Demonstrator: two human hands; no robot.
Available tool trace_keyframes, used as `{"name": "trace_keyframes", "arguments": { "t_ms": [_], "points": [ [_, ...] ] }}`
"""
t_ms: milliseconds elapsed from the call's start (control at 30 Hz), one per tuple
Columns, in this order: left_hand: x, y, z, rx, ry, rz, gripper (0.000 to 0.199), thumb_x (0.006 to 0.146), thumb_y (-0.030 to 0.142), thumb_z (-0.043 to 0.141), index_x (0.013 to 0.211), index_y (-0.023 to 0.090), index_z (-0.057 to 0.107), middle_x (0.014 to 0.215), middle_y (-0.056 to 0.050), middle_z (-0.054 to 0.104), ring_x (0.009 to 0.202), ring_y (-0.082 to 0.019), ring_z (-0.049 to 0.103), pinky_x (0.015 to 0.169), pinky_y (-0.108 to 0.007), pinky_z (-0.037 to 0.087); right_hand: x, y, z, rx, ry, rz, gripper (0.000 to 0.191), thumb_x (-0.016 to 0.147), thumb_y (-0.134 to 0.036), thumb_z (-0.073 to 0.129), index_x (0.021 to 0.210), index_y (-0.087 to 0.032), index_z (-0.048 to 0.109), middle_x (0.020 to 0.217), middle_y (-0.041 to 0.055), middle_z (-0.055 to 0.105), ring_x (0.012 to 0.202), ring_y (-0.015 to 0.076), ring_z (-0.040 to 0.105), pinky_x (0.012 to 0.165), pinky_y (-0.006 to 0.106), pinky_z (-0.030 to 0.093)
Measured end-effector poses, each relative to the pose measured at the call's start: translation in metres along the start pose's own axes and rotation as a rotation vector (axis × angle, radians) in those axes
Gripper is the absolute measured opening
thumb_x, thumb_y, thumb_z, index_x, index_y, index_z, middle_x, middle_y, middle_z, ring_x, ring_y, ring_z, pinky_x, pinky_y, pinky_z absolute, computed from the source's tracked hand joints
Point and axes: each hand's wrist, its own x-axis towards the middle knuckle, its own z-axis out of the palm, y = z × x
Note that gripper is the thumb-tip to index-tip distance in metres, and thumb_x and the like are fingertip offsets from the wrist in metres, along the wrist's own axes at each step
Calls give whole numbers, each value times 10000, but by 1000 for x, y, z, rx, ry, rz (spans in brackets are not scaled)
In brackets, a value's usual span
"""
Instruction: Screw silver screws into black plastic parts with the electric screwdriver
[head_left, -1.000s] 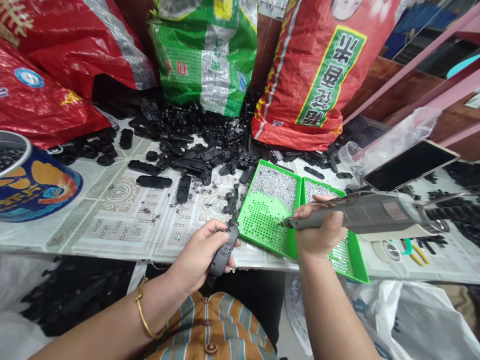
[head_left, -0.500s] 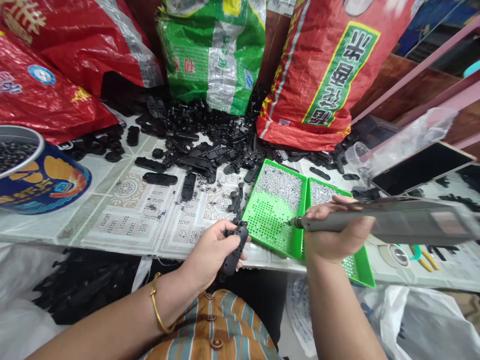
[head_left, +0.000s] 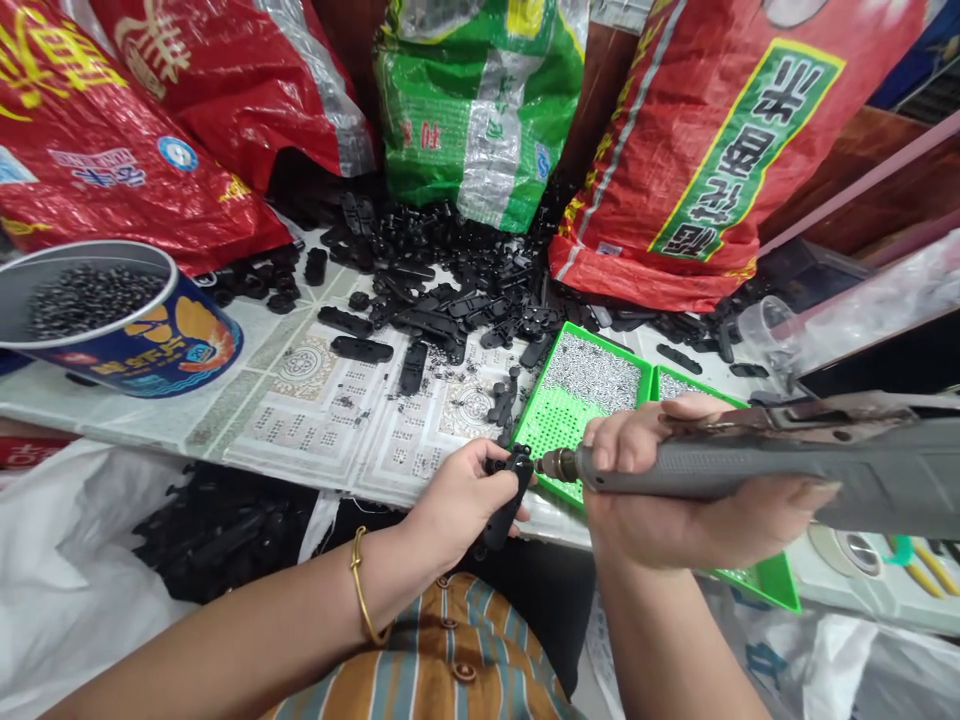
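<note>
My left hand is closed around a long black plastic part, thumb on its face, near the table's front edge. My right hand grips a grey electric screwdriver, which lies sideways. The driver's tip meets the upper end of the black part; the exact contact point is too small to make out. Behind the driver, a green tray with a perforated floor holds many small silvery screws. A second green tray is partly hidden by my right hand and the tool.
Black parts are heaped across the table before a green sack and red sacks. A blue tub of small dark pieces stands at left. At right are a clear cup, a tape roll and yellow-handled pliers.
The screwdriver's tip has moved from over the green tray to the black part's upper end. The view has shifted, so the table things appear further right.
</note>
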Motion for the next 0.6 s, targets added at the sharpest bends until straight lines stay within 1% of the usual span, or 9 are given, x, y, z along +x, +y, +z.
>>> {"name": "trace_keyframes", "arguments": {
  "t_ms": [167,333,433,600],
  "points": [
    [0,0,0,-17,-2,15,166,654,182,550,798,189,469,466,43,542,417,-108,533,395,-198,433,0,4,-2,-19,-33,-2,408,717,-594,476,770,-201,571,413,-60,468,340,128,453,394,280,369],
    [-2,-1,0,51,6,51,168,660,191,562,811,188,488,499,49,531,460,-112,553,431,-215,465,1,0,0,-7,-130,7,371,714,-574,506,666,-209,545,408,-54,461,337,128,449,373,274,370],
    [-3,0,1,62,24,50,155,655,182,556,790,186,480,510,58,511,450,-101,543,425,-208,459,-1,-1,1,-14,-166,6,352,715,-553,524,643,-208,536,413,-52,461,344,126,449,374,275,374],
    [-5,1,2,54,-15,58,135,677,189,536,790,190,461,472,71,490,424,-83,508,427,-195,444,-9,0,0,-2,-213,11,341,701,-535,550,650,-197,556,428,-40,482,355,133,453,381,297,384]
  ]
}}
